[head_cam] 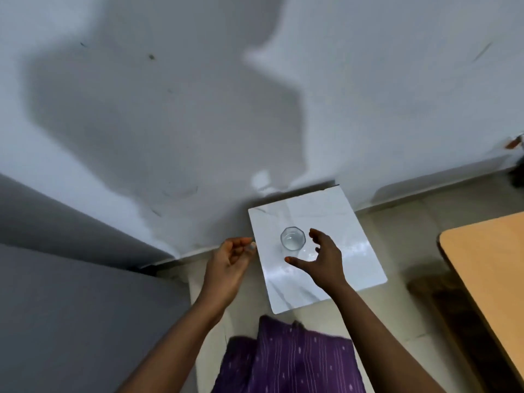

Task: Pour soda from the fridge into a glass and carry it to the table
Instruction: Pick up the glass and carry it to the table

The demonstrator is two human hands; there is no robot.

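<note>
A clear faceted glass (293, 238) stands upright near the middle of a small white marble-look side table (334, 287). Whether it holds any liquid I cannot tell. My right hand (320, 259) hovers just right of the glass, fingers and thumb spread wide around it, not touching it. My left hand (231, 258) is at the side table's left edge, fingers loosely curled, holding nothing. No soda bottle or can is in view.
A grey fridge (71, 293) stands at the left against the white wall (255, 95). A wooden table (487, 268) fills the right edge, with beige floor (402, 222) between it and the side table. My purple patterned clothing (286, 361) shows at the bottom.
</note>
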